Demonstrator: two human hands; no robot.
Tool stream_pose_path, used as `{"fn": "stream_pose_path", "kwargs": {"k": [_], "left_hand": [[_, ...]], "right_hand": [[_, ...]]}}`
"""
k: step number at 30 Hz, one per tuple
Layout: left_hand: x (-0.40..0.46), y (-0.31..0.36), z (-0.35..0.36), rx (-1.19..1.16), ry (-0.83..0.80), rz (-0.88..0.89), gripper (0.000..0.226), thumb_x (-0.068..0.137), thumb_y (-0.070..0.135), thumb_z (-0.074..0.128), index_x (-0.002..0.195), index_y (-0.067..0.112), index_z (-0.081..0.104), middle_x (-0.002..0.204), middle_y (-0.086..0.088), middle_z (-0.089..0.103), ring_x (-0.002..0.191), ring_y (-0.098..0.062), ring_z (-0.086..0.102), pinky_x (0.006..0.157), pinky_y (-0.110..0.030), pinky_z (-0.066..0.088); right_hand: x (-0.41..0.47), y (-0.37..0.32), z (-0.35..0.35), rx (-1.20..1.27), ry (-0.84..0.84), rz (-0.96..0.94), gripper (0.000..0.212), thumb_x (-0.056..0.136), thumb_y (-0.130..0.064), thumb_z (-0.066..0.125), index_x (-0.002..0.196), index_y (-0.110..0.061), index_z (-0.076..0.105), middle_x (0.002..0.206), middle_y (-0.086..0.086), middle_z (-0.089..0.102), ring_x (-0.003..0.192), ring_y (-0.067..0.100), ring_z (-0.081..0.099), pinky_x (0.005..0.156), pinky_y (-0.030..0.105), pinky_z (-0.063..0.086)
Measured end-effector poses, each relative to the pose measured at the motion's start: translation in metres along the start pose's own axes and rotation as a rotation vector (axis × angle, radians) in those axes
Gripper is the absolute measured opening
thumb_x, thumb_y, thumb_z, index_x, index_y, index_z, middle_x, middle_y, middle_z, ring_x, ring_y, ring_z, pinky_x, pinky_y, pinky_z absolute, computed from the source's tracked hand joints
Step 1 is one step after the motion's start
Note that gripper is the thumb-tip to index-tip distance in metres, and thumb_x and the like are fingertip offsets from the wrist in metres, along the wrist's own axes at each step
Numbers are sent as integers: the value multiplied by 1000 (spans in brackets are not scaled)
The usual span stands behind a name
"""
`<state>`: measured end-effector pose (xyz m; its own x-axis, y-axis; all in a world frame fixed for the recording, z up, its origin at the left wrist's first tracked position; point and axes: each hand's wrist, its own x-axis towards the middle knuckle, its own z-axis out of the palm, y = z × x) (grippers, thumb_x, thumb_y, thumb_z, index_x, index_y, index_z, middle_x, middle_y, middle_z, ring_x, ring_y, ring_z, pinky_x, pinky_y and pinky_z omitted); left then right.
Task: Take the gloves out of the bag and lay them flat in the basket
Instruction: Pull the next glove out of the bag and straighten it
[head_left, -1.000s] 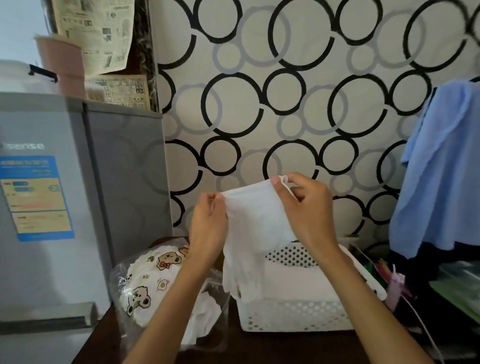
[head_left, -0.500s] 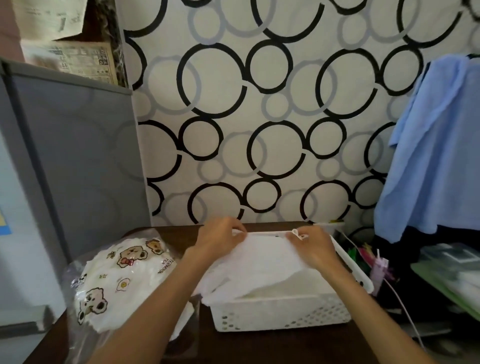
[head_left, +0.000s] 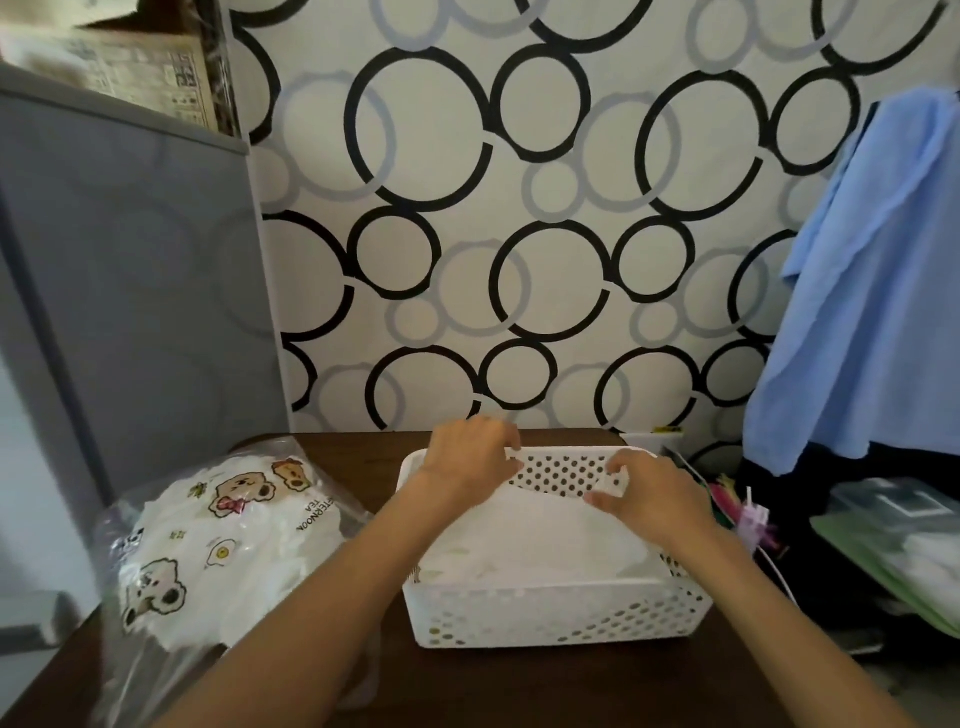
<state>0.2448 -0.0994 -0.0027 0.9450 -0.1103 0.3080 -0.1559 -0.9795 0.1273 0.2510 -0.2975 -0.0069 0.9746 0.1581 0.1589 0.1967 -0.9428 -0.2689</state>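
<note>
Over the white basket (head_left: 556, 613), the left hand (head_left: 467, 457) and right hand (head_left: 649, 493) pinch the glove's (head_left: 540, 540) far edge, likely so it lies flat. 1 bag (head_left: 218, 540) waits left.

Bag (head_left: 208, 545) crowds basket (head_left: 550, 616) left; clutter (head_left: 737, 509) right; bare table (head_left: 519, 686) in front.

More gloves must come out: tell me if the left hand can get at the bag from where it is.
Probably yes: the bag lies beside the basket on the left hand's side, nothing between them.
</note>
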Motion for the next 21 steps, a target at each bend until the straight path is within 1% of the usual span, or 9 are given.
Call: {"fn": "stream_pose_path", "kwargs": {"k": [2,4,6,8,10,12,16,19,21], "left_hand": [[-15,-9,-7,-140,-178,32,40,92,48,55,127,30,56,128,9,59,115,-12,55,92,-30,44],[-32,-15,-10,-209,-454,22,63,86,58,56,142,37,37,149,12,39,134,-13,38,109,-36,32],[-43,-17,-7,-51,-624,21,85,83,62,57,151,38,12,159,13,12,146,-15,16,117,-43,17],[-45,-16,-2,96,-668,52,95,86,56,59,152,35,-5,161,11,-6,148,-15,2,120,-44,11],[-47,-12,1,162,-711,57,95,90,47,58,151,31,-13,160,8,-15,148,-16,-3,120,-44,9],[-51,-10,4,231,-781,43,88,95,41,52,150,29,-15,159,6,-17,148,-19,-3,119,-45,8],[-55,-10,9,329,-848,31,81,98,42,45,151,29,-14,160,3,-16,148,-23,0,119,-47,10],[-52,-4,-2,235,-840,-13,80,95,46,49,153,28,-4,161,3,-5,148,-24,5,119,-48,12],[-55,-3,-22,73,-754,-37,79,90,57,50,153,29,10,161,4,10,147,-21,12,119,-47,14]], "right_hand": [[-9,1,-14,-72,29,-38,52,86,-47,63,129,-25,45,123,0,57,110,20,56,81,31,45],[-12,1,-20,17,52,-119,49,84,-39,68,127,-25,49,111,-3,60,97,16,58,71,26,43],[-12,-6,-17,96,-169,-223,54,79,-39,73,128,-29,51,109,-6,57,93,10,54,75,24,42],[-8,-12,-2,-47,-481,-235,67,81,-47,69,139,-34,39,132,-3,44,117,17,47,97,31,40],[-1,-11,13,-239,-623,-202,74,85,-52,61,146,-34,24,148,5,25,134,28,32,109,41,31],[4,-6,21,-259,-643,-168,79,85,-51,60,148,-34,16,150,10,16,138,33,23,111,47,29],[7,-7,31,-267,-676,-157,81,87,-43,61,149,-35,9,152,11,10,140,35,15,112,51,25],[5,-12,27,-278,-691,-168,78,88,-42,61,149,-36,12,152,11,14,140,34,18,112,49,26],[1,-14,15,-251,-676,-184,76,86,-47,62,148,-34,19,151,7,21,138,30,26,111,42,27]]}}
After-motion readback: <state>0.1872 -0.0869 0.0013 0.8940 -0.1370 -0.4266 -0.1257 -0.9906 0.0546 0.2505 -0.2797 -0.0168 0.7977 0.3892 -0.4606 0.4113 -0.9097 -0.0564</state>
